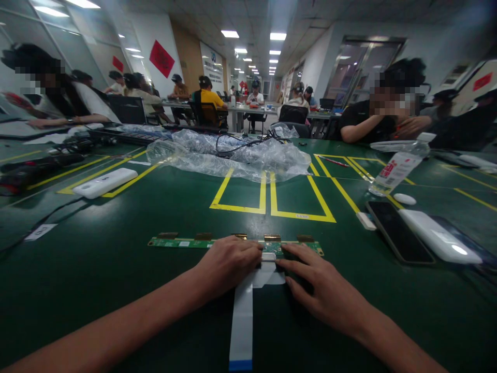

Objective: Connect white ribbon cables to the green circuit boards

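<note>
A long, narrow green circuit board (174, 242) lies across the table in front of me, with several brownish tabs along its far edge. A white flat ribbon cable (243, 321) meets its near edge at the middle, folds, and runs toward me to a blue-tipped end. My left hand (233, 261) has its fingers pressed together on the cable's connector end, covering part of the board; its fingertips are partly hidden. On the other side, my right hand (316, 274) has its fingers apart, with fingertips touching the board and the right side of the connector (268, 257).
Clear plastic wrap (233, 155) with black cables lies beyond the yellow tape outlines (238, 208). At right are a water bottle (402, 166), a phone (399, 230) and a white power bank (438, 235). Another white device (105, 183) lies left. Other people sit around.
</note>
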Demonstrator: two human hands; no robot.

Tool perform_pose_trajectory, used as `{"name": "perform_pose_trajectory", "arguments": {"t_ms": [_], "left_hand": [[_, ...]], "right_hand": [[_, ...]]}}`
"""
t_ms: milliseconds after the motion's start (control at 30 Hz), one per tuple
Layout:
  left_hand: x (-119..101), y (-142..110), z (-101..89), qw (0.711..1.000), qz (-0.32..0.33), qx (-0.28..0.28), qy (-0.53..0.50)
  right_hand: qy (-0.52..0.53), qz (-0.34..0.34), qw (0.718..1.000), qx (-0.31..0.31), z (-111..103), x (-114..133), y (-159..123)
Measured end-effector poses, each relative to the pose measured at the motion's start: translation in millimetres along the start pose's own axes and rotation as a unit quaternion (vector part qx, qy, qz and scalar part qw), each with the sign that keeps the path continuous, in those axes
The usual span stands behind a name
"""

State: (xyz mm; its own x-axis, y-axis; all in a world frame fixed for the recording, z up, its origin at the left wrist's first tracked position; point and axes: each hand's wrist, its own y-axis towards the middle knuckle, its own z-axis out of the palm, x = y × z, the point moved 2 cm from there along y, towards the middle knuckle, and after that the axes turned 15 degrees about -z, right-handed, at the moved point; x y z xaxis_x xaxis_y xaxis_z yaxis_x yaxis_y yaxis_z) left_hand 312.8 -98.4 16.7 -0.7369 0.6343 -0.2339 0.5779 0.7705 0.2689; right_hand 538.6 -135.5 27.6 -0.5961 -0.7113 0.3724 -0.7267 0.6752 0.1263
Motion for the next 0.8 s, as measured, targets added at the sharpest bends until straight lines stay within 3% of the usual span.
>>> {"name": "perform_pose_trajectory", "arguments": {"t_ms": [267,400,500,633,733,800], "left_hand": [[-4.0,-9.7,-3.5,0.996,-0.066,0.034,0.041],[16.8,-9.0,-3.3,0.987,-0.120,0.065,0.078],[55.4,-5.8,-8.7,0.968,-0.213,0.077,0.112],[129.7,-9.3,-31.5,0.923,-0.343,0.067,0.158],[180.2,-23.1,-54.5,0.895,-0.408,0.052,0.174],[201.5,-34.6,-66.9,0.884,-0.430,0.032,0.178]], "right_hand": [[0.028,-0.038,0.998,-0.044,0.2,8.3,6.5],[0.026,-0.026,0.996,-0.080,-3.5,5.3,3.6],[0.032,-0.005,0.997,-0.074,-5.4,-0.2,-0.9],[0.036,-0.002,0.997,-0.063,-6.0,-1.4,-3.4],[0.036,-0.004,0.998,-0.058,-4.5,0.6,-3.2],[0.036,-0.006,0.998,-0.058,-3.4,1.1,-2.7]]}}
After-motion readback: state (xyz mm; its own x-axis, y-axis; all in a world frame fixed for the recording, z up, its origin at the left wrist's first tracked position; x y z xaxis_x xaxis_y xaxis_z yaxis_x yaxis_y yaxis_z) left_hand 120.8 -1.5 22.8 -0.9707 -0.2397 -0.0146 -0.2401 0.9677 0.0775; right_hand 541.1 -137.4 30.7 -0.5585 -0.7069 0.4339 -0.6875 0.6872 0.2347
